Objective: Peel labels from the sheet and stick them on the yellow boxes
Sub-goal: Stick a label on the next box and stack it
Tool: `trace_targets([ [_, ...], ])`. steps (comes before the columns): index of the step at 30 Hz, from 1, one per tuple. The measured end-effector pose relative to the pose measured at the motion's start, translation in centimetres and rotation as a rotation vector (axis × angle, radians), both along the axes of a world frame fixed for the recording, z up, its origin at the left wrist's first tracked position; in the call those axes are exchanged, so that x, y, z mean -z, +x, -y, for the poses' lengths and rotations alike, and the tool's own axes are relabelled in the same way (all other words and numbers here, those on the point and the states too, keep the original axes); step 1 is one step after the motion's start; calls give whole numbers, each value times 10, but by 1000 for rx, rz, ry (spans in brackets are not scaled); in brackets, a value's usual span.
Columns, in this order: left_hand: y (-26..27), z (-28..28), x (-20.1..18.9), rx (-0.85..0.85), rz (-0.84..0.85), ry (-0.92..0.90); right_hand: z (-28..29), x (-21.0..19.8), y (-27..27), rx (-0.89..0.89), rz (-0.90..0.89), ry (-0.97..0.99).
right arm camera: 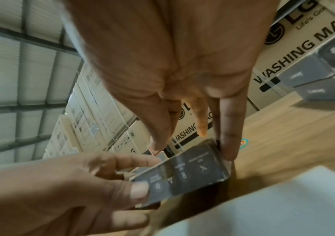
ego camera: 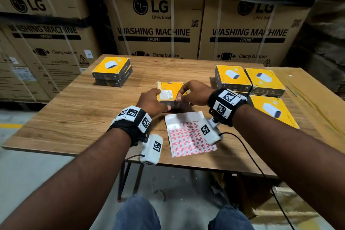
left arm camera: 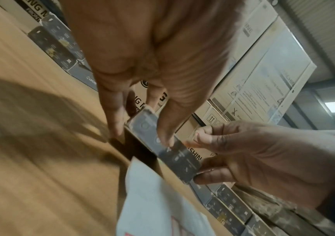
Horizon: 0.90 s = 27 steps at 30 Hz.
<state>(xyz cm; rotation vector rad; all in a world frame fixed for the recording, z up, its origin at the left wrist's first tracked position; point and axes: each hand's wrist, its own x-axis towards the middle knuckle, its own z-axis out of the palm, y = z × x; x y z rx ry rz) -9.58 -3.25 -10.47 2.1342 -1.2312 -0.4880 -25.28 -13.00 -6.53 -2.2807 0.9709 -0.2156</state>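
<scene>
Left hand clamps the flat yellow cardboard box beyond the red-bordered label sheet, steadying it; right hand pinches a label onto it, probably.

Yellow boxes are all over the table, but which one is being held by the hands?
The yellow cardboard box at the table's middle, just beyond the red-bordered label sheet. The left hand and right hand grip its sides; the other boxes sit untouched in stacks.

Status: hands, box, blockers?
Left hand grips centre box. Right hand pinches a label at its top. Label sheet near edge. No blockers.
</scene>
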Motion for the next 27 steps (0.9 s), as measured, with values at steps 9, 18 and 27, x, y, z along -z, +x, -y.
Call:
trace_targets([
  [9, 1, -1, -25, -32, 18, -252, -10, -27, 3, -54, 48, -23],
  [18, -2, -3, -33, 0, -33, -319, -16, -50, 6, -120, -58, -405],
  [27, -3, 0, -38, 31, -62, -277, -22, -54, 14, -172, -129, -564],
])
